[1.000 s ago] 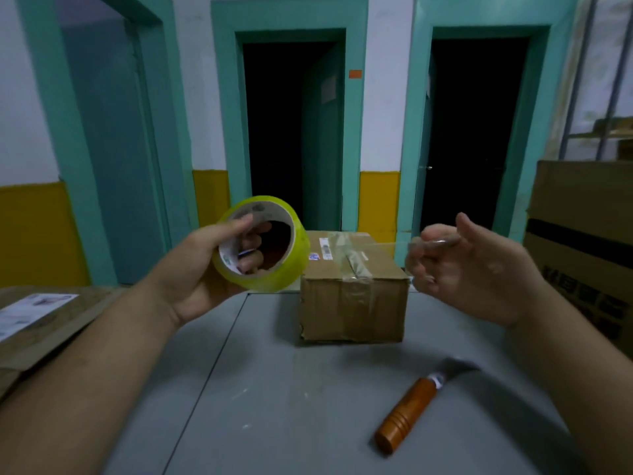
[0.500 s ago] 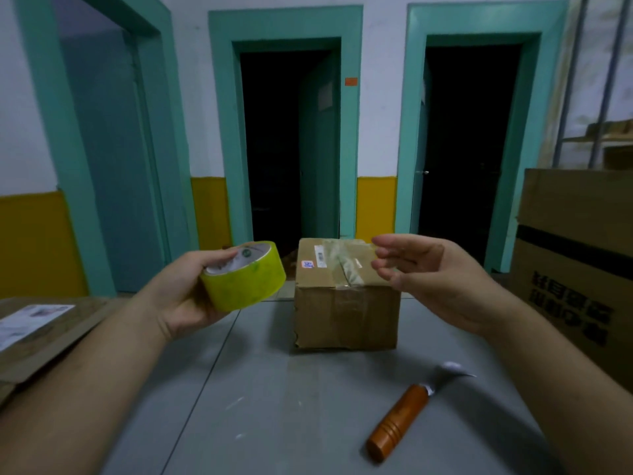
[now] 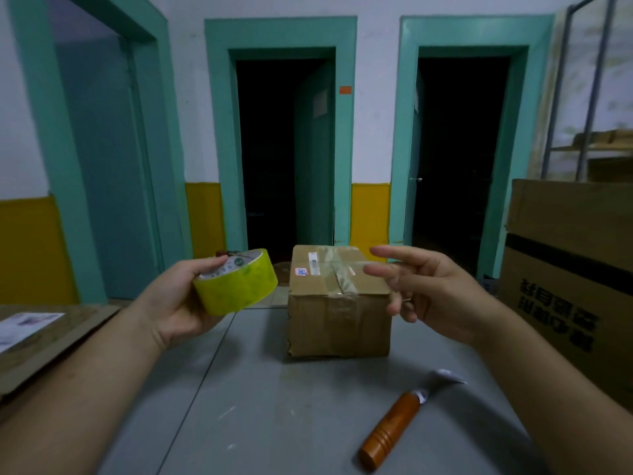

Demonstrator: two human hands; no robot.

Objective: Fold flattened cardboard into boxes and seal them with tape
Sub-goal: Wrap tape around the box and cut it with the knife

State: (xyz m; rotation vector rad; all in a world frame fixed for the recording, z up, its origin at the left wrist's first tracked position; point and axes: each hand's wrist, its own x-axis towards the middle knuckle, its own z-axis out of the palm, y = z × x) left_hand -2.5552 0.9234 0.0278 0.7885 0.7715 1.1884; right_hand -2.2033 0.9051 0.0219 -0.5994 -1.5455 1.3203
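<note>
Hands are raised over a grey table [image 3: 260, 413], seen from the person's own viewpoint. The left hand [image 3: 171, 303] grips a yellow-green tape roll [image 3: 236, 286], the thumb lying on its upper rim and the fingers curled beneath it, so that the roll tilts with its white core facing up. The right hand [image 3: 438, 293] holds nothing that can be made out; its fingers are loosely spread and point left toward the top right edge of a small brown box [image 3: 339, 310]. Whether the fingertips touch the box cannot be told. The box stands closed on the table between the two hands, slightly farther away, with clear tape along its top seam and small printed stickers on the lid. Nearer the viewer, to the right, a knife [image 3: 390, 430] with an orange wooden handle lies flat on the table. Flattened cardboard [image 3: 58, 341] bearing a white label lies at the left edge. A large brown carton [image 3: 575, 269] with black printing stands at the right. Behind, two dark doorways [image 3: 284, 159] framed in teal open in a white and yellow wall.
</note>
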